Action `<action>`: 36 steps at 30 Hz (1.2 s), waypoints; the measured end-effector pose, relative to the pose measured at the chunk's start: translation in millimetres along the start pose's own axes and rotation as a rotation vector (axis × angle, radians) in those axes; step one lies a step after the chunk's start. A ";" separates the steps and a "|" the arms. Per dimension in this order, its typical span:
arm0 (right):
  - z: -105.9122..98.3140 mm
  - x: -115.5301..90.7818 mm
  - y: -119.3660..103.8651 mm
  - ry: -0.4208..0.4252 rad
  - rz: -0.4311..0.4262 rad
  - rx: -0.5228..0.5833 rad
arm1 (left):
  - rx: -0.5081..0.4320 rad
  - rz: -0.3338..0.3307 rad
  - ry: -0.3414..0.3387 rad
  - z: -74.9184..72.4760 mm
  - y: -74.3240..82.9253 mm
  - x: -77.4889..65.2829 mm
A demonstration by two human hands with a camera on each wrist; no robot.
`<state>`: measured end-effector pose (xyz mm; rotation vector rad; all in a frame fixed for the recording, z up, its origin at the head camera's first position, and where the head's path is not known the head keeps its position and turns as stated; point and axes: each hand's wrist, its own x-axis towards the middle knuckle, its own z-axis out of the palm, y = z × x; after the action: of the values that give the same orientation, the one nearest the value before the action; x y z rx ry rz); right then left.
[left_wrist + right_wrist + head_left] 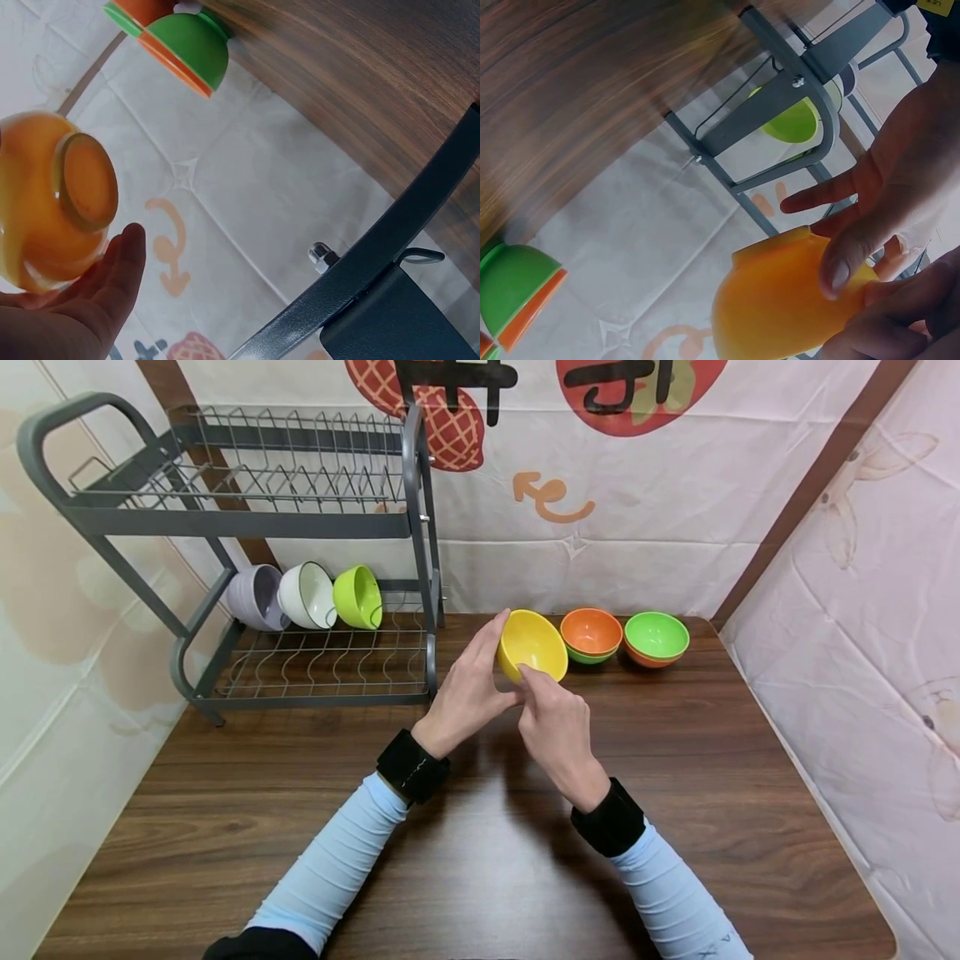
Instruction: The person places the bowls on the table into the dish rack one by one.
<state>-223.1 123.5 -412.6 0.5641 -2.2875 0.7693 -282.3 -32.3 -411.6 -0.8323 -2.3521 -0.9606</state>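
Pinching the rim of a yellow bowl (534, 645) with the right hand (557, 727) at about 5 o'clock, in a closed grip. Touching its 8 o'clock side with the left hand (467, 687), in a loose grip with fingers extended. Held above the desk (480, 877), near the orange bowl (591, 631) at 3 o'clock, with the dish rack (247, 524) towards 10 o'clock. Judged mid-pass between hands. Calls next for curling the left hand round before easing off the right, probably then heading towards the lime bowl (356, 597), between 9 and 10.

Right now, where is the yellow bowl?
In the head view, the yellow bowl is near the centre, held between the left hand and right hand, just left of the orange-topped bowl stack.
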 end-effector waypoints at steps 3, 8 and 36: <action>3.0 0.6 -2.3 0.019 -0.017 0.006 | -0.008 0.009 0.030 -1.2 -0.1 -1.0; 6.8 2.4 -6.5 0.045 -0.035 0.036 | -0.020 0.023 0.075 -5.4 -0.2 -1.2; 42.6 -0.6 -7.4 -0.100 0.024 0.025 | 0.158 0.066 0.160 -75.5 -16.8 -31.6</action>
<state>-237.4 90.4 -436.5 0.5998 -2.3828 0.7981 -257.3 -108.9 -389.6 -0.7384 -2.2161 -0.7725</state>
